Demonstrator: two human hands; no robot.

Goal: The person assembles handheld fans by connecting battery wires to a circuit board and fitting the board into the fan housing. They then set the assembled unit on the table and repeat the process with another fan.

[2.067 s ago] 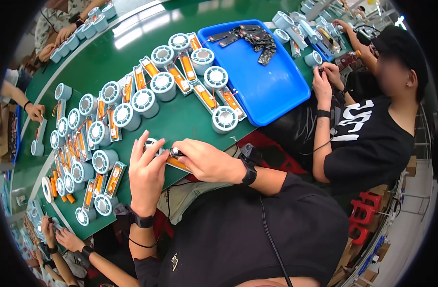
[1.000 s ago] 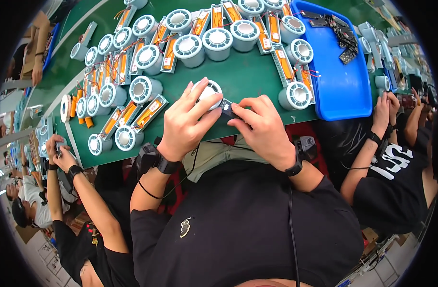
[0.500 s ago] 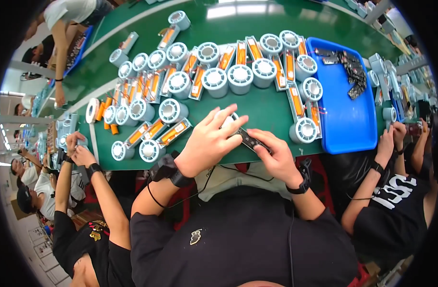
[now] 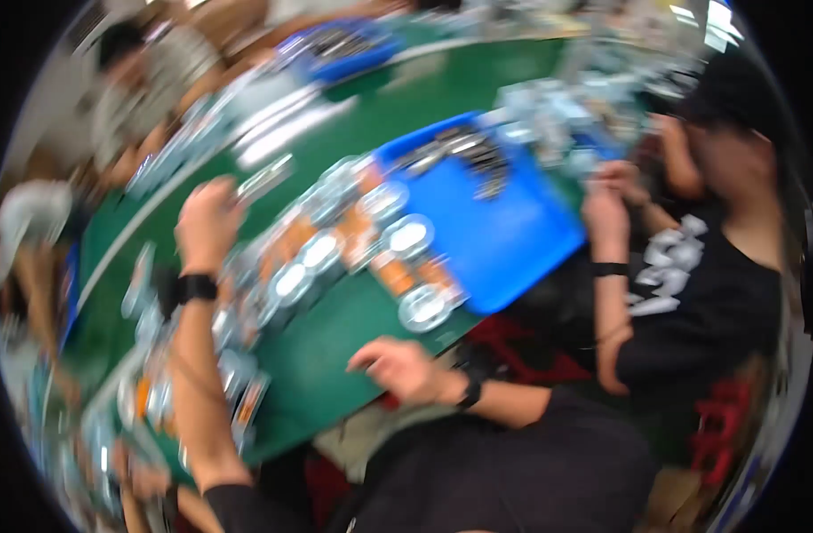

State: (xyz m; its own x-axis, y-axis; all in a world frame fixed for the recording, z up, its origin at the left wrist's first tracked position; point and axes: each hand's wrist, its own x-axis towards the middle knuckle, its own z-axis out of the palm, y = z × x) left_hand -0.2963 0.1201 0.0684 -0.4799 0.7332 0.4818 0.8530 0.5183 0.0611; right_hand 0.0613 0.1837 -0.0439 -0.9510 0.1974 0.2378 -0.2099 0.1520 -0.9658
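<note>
The whole view is smeared by motion. My left hand (image 4: pixel 209 222) is stretched far out over the green table, its fingers closed. From it juts a pale, silvery long-bodied unit (image 4: pixel 266 178); the part of it inside the hand is hidden. My right hand (image 4: pixel 402 369) hovers by the near table edge with its index finger stretched out, and nothing shows in it. Between and beyond my hands runs a row of pale blue round-headed units (image 4: pixel 424 308), with orange parts in their bodies. More such units lie under my left forearm.
A blue tray (image 4: pixel 535 235) holding dark metallic parts (image 4: pixel 464 155) stands right of the row. At the right a co-worker's hands (image 4: pixel 609 191) work near more pale units. Other people sit across the green table (image 4: pixel 326 382) by another blue tray (image 4: pixel 349 49).
My head has turned, so the scene is tilted. My hands have parted: the left has reached far forward, the right stays near. The dark strip I held between them no longer shows.
</note>
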